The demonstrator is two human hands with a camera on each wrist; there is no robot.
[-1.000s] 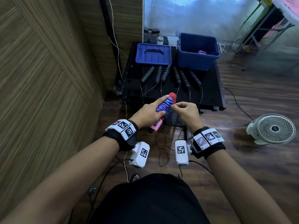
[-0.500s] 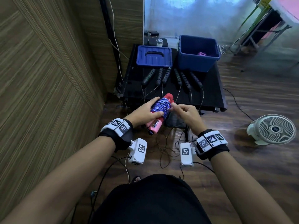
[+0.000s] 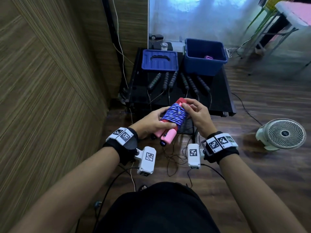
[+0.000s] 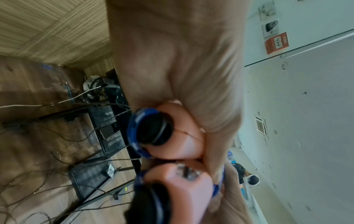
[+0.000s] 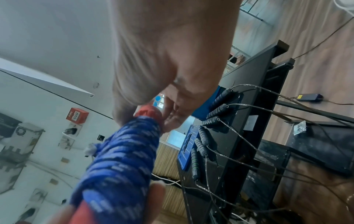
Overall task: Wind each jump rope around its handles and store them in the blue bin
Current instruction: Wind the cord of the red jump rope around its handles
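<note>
Blue bin (image 3: 200, 68) with one pink bundle (image 3: 208, 57) inside

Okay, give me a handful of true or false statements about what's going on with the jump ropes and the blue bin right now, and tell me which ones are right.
1. Both hands hold the pink-handled jump rope wound with blue cord. True: the left hand grips the handles, and the right hand holds the far end.
2. The blue bin is closed with its lid. False: it stands open, and the blue lid lies beside it on the black table.
3. Six black handles lie on the table in front of the bin and lid. True.
4. The bin holds nothing. False: something pink shows inside.
5. The white fan stands on the table. False: it sits on the floor.
</note>
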